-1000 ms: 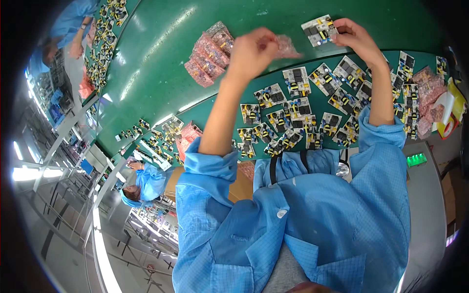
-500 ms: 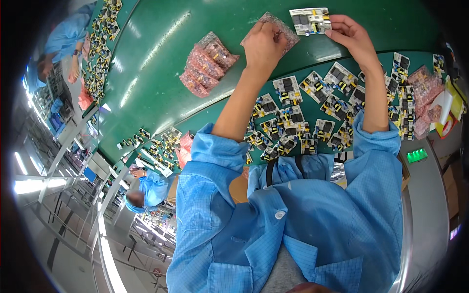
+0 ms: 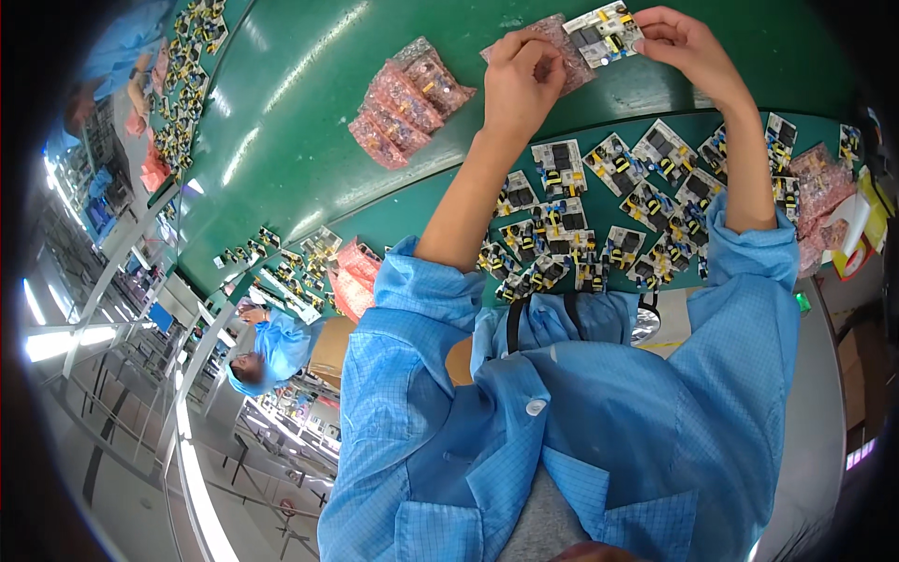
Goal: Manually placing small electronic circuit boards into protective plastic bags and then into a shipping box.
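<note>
My left hand [image 3: 524, 82] grips a pink bubble-wrap bag [image 3: 574, 64], its fingers pinched on the bag's near edge. With thumb and fingers, my right hand [image 3: 688, 47] holds a circuit board [image 3: 602, 36] by its right edge. The board carries dark blocks and yellow and white parts. Its left end is at the bag's right side, overlapping it in view; whether any of it is inside I cannot tell. To the left lies a row of bubble-wrapped boards [image 3: 407, 105], overlapping one another on the green bench [image 3: 300, 122].
Several bare circuit boards [image 3: 562, 220] cover the near strip of bench below my forearms. More pink bubble bags [image 3: 819, 192] lie at the right end, beside a yellow and white item [image 3: 866, 220]. Two people in blue work at the left, near other boards [image 3: 187, 103].
My right hand has brought the board closer to the bag, tilting it. My left hand and the bag have shifted slightly right. A person at the left has moved an arm.
</note>
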{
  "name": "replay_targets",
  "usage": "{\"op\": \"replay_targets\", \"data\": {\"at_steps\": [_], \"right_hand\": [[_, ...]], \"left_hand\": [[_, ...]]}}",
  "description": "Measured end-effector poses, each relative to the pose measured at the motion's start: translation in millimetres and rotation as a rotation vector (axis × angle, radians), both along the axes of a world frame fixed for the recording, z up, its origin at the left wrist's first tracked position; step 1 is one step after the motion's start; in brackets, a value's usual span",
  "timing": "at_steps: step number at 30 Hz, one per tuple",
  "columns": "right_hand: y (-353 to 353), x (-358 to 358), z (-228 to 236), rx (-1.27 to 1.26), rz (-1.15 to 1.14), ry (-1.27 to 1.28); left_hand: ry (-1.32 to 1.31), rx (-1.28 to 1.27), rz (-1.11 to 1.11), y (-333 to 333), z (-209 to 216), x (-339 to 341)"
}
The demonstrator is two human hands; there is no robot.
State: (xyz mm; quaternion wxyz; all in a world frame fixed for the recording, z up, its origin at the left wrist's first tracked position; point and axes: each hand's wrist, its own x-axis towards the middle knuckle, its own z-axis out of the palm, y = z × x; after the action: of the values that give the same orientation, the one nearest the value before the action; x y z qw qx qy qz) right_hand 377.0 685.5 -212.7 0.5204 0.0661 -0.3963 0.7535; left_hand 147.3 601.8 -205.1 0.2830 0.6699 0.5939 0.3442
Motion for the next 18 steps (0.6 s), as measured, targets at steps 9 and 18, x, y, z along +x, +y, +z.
{"op": "replay_targets", "data": {"at_steps": [9, 18], "right_hand": [[-36.7, 37.0, 1.3, -0.429, -0.227, -1.359], [-52.0, 49.7, -0.9, -0.380, -0.181, -1.274]], "left_hand": [[0.105, 0.230, -0.039, 1.4, -0.9, 4.6], [0.025, 0.263, -0.084, -4.5, -1.4, 15.4]]}}
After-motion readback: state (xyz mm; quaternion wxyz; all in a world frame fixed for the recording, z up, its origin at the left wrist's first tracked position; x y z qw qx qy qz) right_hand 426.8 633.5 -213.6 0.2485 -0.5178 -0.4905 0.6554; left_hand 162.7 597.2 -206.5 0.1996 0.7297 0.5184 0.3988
